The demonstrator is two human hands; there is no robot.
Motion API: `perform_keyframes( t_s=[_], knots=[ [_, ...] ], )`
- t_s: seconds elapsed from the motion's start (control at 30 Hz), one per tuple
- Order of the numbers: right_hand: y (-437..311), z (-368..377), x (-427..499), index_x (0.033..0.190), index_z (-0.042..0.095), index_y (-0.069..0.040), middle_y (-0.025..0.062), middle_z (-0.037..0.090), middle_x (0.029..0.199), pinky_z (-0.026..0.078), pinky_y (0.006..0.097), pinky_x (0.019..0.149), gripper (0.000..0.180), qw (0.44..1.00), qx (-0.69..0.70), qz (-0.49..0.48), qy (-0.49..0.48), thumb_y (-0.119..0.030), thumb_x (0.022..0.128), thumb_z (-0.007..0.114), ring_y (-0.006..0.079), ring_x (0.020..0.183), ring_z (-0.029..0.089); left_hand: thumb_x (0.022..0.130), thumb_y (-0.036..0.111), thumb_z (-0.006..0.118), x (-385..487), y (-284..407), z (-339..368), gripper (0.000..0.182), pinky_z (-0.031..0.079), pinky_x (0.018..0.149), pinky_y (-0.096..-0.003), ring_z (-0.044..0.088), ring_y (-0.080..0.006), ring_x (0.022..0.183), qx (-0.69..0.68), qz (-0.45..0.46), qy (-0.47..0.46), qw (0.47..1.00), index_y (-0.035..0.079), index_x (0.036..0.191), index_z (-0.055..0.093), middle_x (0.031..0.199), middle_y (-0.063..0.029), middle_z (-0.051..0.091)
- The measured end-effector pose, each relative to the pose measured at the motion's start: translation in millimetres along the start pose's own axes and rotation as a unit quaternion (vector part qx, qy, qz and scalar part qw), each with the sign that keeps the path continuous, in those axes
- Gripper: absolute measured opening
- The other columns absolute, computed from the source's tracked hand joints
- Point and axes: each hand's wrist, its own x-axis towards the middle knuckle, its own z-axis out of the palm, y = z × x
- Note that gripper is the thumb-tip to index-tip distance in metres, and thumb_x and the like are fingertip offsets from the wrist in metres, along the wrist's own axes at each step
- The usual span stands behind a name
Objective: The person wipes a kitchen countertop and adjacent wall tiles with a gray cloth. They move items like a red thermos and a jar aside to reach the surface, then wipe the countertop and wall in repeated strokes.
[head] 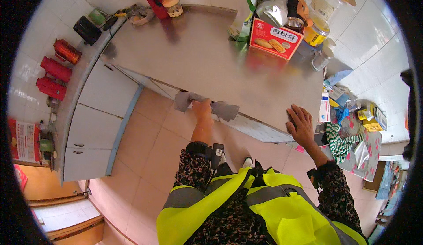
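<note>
My left hand (202, 109) grips a grey cloth (226, 110) at the front edge of a beige countertop (198, 53); the cloth spreads out on both sides of my fingers. My right hand (300, 122) lies at the countertop's front edge, farther right, fingers extended and nothing visible in it. Whether its palm presses on the surface is hidden. Farther back on the counter sits a red cardboard biscuit box (276, 42) with foil and green packaging around it.
A dark red thermos (157, 0) and a lidded jar (173, 6) stand at the back left. Glass jars (322, 58) are at the right. A striped cloth (338, 144) lies on a floral-covered table (370, 159). White cabinets (99, 109) line the left.
</note>
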Motion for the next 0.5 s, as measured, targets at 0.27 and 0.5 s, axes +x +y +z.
perform_keyframes(
  t_s=[0.27,0.5],
  knots=[
    [-5,-8,4,0.12,0.047,-0.01,0.0122,0.04,0.13,0.025,0.0467,0.098,0.043,0.999,0.024,0.023,-0.032,-0.03,0.082,0.05,0.0334,0.118,0.035,0.068,0.005,0.056,64,30,-30,0.079,0.034,0.095,-0.033,0.037,-0.0306,0.119,-0.022,0.145,0.131,0.98,-0.002,0.135,0.015,0.134,-0.0218,0.029],
    [-5,-8,4,0.121,0.047,-0.011,0.0102,0.039,0.131,0.025,0.0453,0.099,0.044,0.999,0.022,0.03,-0.04,-0.03,0.081,0.05,0.0322,0.119,0.034,0.071,-0.003,0.048,83,34,-40,0.076,0.035,0.094,-0.0346,0.04,-0.0321,0.115,-0.115,0.055,0.126,0.984,0.002,0.137,0.011,0.135,-0.0222,0.027]
  ],
)
